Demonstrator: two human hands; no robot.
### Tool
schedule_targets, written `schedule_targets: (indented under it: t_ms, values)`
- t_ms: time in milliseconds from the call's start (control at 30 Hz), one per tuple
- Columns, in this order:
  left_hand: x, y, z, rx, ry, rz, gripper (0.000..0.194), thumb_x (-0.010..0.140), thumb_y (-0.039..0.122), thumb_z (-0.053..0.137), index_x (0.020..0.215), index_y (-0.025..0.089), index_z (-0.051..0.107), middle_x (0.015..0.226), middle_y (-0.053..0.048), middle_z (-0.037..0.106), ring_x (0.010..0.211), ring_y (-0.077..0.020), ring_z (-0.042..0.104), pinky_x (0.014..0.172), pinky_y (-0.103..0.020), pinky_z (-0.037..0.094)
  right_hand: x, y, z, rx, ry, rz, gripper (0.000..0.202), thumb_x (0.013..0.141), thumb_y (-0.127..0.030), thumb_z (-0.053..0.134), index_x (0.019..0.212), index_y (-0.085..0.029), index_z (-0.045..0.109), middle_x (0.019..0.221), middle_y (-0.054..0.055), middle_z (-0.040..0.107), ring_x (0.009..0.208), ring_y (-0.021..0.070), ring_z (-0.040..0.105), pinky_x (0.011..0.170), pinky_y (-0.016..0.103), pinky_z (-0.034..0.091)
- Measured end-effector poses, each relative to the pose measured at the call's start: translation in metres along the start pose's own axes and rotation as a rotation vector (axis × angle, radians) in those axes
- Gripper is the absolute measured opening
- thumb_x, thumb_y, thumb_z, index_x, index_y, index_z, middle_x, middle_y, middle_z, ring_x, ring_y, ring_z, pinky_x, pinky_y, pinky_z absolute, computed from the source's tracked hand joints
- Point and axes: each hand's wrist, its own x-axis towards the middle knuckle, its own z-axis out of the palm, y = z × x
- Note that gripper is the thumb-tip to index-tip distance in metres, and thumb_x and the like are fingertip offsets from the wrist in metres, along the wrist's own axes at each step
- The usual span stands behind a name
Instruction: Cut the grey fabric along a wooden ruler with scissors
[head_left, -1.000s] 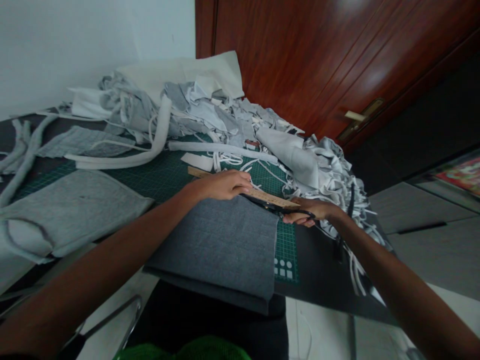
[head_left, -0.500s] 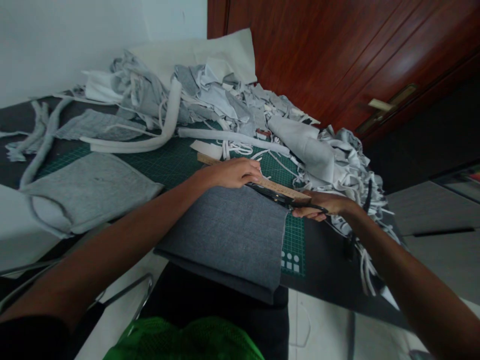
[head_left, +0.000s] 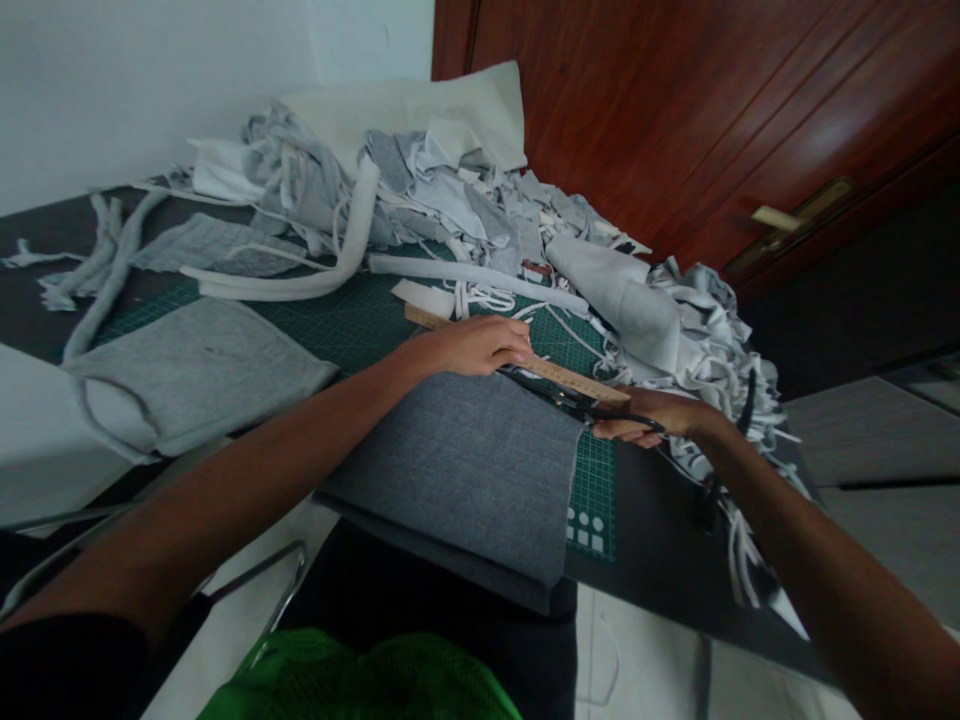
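Dark grey fabric [head_left: 472,470] lies folded across the front of the table, its lower part hanging over the edge. Along its far edge runs a wooden ruler [head_left: 570,378]. My left hand [head_left: 487,345] is closed over the ruler's middle, fingertips at the fabric's top edge. Black-handled scissors [head_left: 566,398] are gripped in my right hand [head_left: 649,412], with the blades pointing left along the fabric edge. The ruler's right end also rests by my right fingers. My left fingers partly hide the blade tips.
A green cutting mat [head_left: 596,480] lies under the work. Light grey fabric [head_left: 202,370] sits at left. Padded fabric tubes [head_left: 480,272] and a long heap of cloth scraps [head_left: 442,200] line the back. A wooden door [head_left: 637,120] stands behind the table.
The whole view has shifted slightly, so things appear a little further right. Both hands keep their places on the ruler and scissors, with hardly any movement relative to the fabric.
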Motion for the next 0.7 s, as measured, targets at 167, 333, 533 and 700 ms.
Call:
schedule_targets:
  t_ms: [167,333,533,700]
  values:
    - [0.0006,-0.0023,0.0008,-0.011,-0.008,0.009,0.035,0.097,0.021,0.058,0.124,0.030,0.079,0.113,-0.005,0.075,0.113,-0.0237,0.065,0.105,-0.038,0.045,0.0004,0.0026,-0.0015,-0.010,-0.003,0.004,0.051,0.084,-0.057,0.084,0.084,-0.022,0.047,0.054,-0.014,0.035,0.039,0.0019,0.027,0.033,0.014,0.024]
    - [0.0010,-0.0033,0.0010,-0.005,-0.007,0.014,0.038,0.096,0.019,0.057,0.125,0.031,0.078,0.112,-0.004,0.075,0.113,-0.0230,0.065,0.105,-0.037,0.044,0.0021,0.0039,-0.0026,-0.022,-0.017,0.008,0.055,0.084,-0.057,0.084,0.077,-0.023,0.042,0.052,-0.013,0.035,0.038,0.0019,0.027,0.032,0.015,0.025]
    - [0.0006,-0.0035,0.0010,-0.024,0.002,0.009,0.032,0.098,0.022,0.058,0.120,0.030,0.080,0.110,-0.006,0.075,0.112,-0.0240,0.066,0.104,-0.038,0.045,0.0015,0.0007,-0.0015,-0.028,-0.009,0.016,0.047,0.085,-0.055,0.082,0.084,-0.022,0.049,0.049,-0.013,0.037,0.036,0.0038,0.030,0.032,0.016,0.026]
    - [0.0009,-0.0041,0.0018,-0.011,-0.006,0.012,0.035,0.096,0.020,0.059,0.123,0.030,0.079,0.112,-0.005,0.076,0.114,-0.0242,0.065,0.107,-0.038,0.044,0.0005,-0.0007,-0.0026,-0.032,-0.010,0.025,0.045,0.083,-0.054,0.084,0.089,-0.020,0.054,0.048,-0.013,0.039,0.035,0.0047,0.034,0.033,0.017,0.029]
